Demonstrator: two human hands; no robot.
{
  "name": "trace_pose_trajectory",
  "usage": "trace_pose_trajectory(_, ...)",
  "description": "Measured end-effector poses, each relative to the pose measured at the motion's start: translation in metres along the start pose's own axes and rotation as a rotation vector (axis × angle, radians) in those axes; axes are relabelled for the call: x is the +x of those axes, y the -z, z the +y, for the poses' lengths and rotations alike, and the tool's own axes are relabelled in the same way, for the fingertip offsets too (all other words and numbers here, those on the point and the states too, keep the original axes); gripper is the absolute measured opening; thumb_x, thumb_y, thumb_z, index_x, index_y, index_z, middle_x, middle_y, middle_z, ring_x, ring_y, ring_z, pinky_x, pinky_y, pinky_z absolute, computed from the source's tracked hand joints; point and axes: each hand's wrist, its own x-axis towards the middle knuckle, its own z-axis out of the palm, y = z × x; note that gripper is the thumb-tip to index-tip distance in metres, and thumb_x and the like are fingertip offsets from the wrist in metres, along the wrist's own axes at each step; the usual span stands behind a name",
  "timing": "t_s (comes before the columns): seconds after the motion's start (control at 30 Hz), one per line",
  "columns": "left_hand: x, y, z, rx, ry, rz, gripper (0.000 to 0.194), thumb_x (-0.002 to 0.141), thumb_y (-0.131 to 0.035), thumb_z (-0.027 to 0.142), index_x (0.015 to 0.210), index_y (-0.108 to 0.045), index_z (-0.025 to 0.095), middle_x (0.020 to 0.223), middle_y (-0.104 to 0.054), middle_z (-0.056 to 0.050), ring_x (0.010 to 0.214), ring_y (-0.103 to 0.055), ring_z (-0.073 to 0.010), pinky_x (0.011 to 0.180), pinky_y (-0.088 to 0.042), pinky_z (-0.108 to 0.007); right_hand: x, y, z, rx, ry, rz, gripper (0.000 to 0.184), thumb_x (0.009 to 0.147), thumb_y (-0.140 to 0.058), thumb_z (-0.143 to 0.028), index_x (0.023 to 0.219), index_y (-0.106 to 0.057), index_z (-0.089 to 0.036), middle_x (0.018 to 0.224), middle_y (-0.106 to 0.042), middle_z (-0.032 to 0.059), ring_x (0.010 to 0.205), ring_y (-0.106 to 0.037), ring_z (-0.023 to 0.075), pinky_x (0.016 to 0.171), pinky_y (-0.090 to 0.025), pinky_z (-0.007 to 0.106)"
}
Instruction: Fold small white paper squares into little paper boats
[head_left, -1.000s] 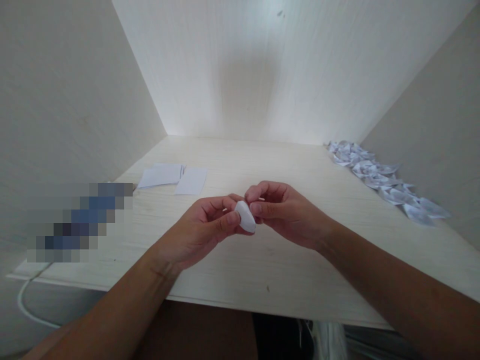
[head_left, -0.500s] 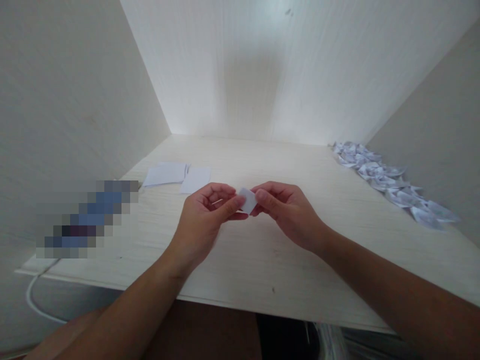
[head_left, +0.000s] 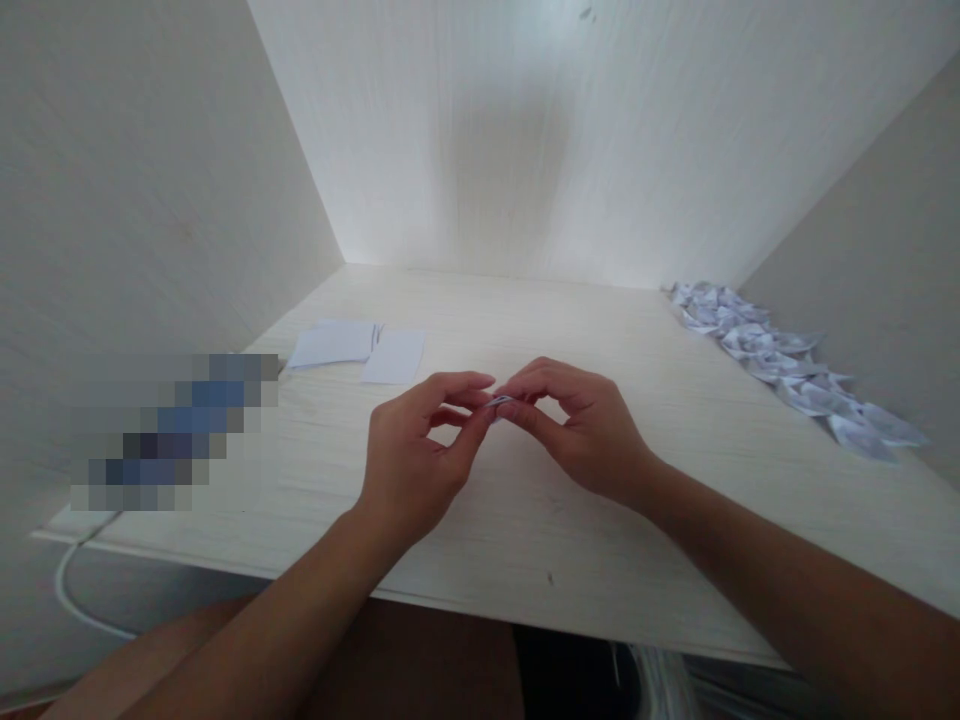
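A small folded piece of white paper [head_left: 499, 401] is pinched between both hands above the middle of the table, seen nearly edge-on with its layers slightly apart. My left hand [head_left: 424, 445] grips its left side between thumb and fingers. On the right side, the thumb and fingertips of my right hand [head_left: 581, 425] close on it too. The fingertips cover most of the paper. Beyond my left hand lie flat white paper sheets [head_left: 334, 342] and a separate white sheet [head_left: 394, 357].
Many folded white paper pieces [head_left: 780, 365] form a long pile along the right wall. A blurred-out blue object [head_left: 191, 420] is at the left, with a white cable [head_left: 64, 580] hanging off the edge. The pale wooden table [head_left: 315, 500] has panels on three sides.
The folded paper has turned from showing its flat face to nearly edge-on. Both hands have rolled their grip around it, staying in about the same place.
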Motion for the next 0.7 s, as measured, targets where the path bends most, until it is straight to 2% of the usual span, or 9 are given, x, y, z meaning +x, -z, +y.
trace_pose_trajectory(0.13, 0.000, 0.004, -0.001, 0.122, -0.148, -0.011, 0.022, 0.082, -0.082, 0.019, 0.103, -0.078, 0.027, 0.095, -0.081, -0.002, 0.076, -0.075, -0.0181, 0.075, -0.062, -0.029, -0.001, 0.003, -0.001, -0.085, 0.091, 0.022, 0.011, 0.093, -0.074, -0.034, 0.089, -0.076, -0.025, 0.089, -0.076, 0.0028, 0.083, -0.070, 0.0171, 0.077, -0.054, 0.034)
trace_pose_trajectory(0.3, 0.000, 0.006, 0.004, 0.190, -0.160, -0.013, 0.023, 0.084, -0.081, 0.021, 0.105, -0.077, 0.028, 0.091, -0.082, -0.001, 0.082, -0.078, -0.0207, 0.084, -0.060, -0.032, -0.001, 0.003, -0.006, -0.116, 0.105, 0.064, 0.014, 0.094, -0.073, -0.032, 0.082, -0.074, -0.024, 0.083, -0.075, 0.0017, 0.077, -0.067, 0.0157, 0.073, -0.052, 0.032)
trace_pose_trajectory(0.43, -0.001, 0.005, 0.004, 0.150, -0.071, 0.022, 0.021, 0.079, -0.084, 0.021, 0.098, -0.077, 0.026, 0.085, -0.081, 0.000, 0.078, -0.077, -0.0206, 0.073, -0.059, -0.028, 0.000, 0.003, -0.009, -0.104, 0.036, 0.026, 0.017, 0.094, -0.073, -0.035, 0.082, -0.076, -0.022, 0.083, -0.076, 0.0025, 0.077, -0.067, 0.0158, 0.071, -0.051, 0.031)
trace_pose_trajectory(0.6, 0.004, 0.003, 0.000, -0.097, 0.130, -0.004, 0.028, 0.077, -0.087, 0.022, 0.101, -0.074, 0.021, 0.077, -0.077, 0.000, 0.072, -0.075, -0.0168, 0.071, -0.060, -0.025, 0.001, 0.000, -0.002, -0.044, -0.184, -0.115, 0.026, 0.092, -0.072, -0.043, 0.082, -0.075, -0.018, 0.078, -0.075, 0.0025, 0.069, -0.063, 0.0138, 0.064, -0.047, 0.028)
trace_pose_trajectory(0.7, 0.007, 0.003, -0.002, -0.178, 0.223, -0.052, 0.026, 0.075, -0.088, 0.024, 0.098, -0.075, 0.019, 0.075, -0.077, -0.001, 0.068, -0.074, -0.0167, 0.068, -0.061, -0.027, 0.001, -0.001, 0.003, 0.033, -0.256, -0.174, 0.032, 0.093, -0.070, -0.045, 0.079, -0.074, -0.017, 0.072, -0.073, 0.0024, 0.064, -0.060, 0.0127, 0.062, -0.045, 0.027)
